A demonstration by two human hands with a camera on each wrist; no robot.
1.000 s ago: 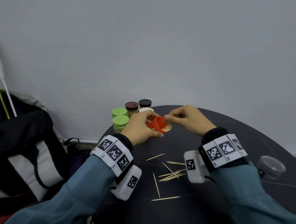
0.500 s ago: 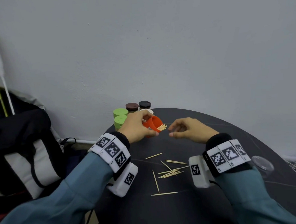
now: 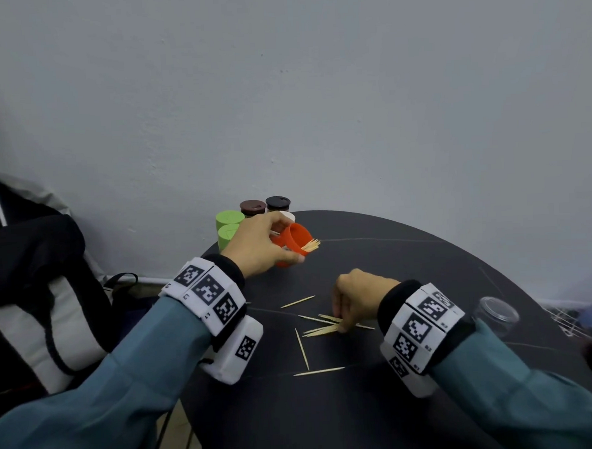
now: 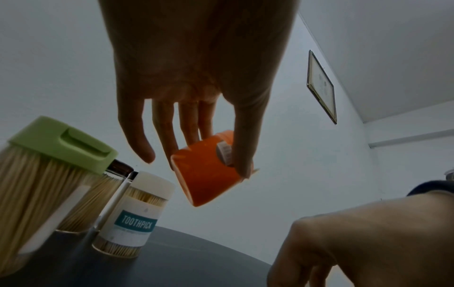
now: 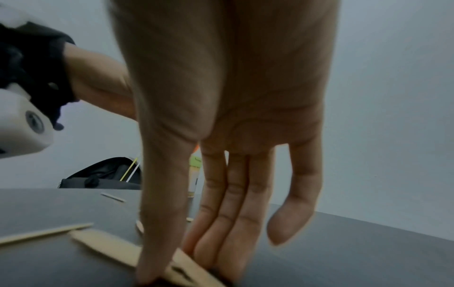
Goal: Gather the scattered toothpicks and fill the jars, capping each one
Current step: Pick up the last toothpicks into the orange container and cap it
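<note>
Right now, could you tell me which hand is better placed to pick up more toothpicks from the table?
Right: the right hand already touches the toothpick cluster, while the left hand holds the orange jar.

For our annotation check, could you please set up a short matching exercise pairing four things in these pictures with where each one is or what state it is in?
Things:
1. orange jar
2. white-capped jar
3. clear lid
4. right hand

States:
A. lies alone near the table's right edge
B. pinches loose toothpicks on the table
C. stands upright and capped, labelled TOOTHPICK
D. held tilted in the left hand, toothpick tips sticking out of its mouth

Pairs: 1-D, 2-C, 3-A, 4-B
</note>
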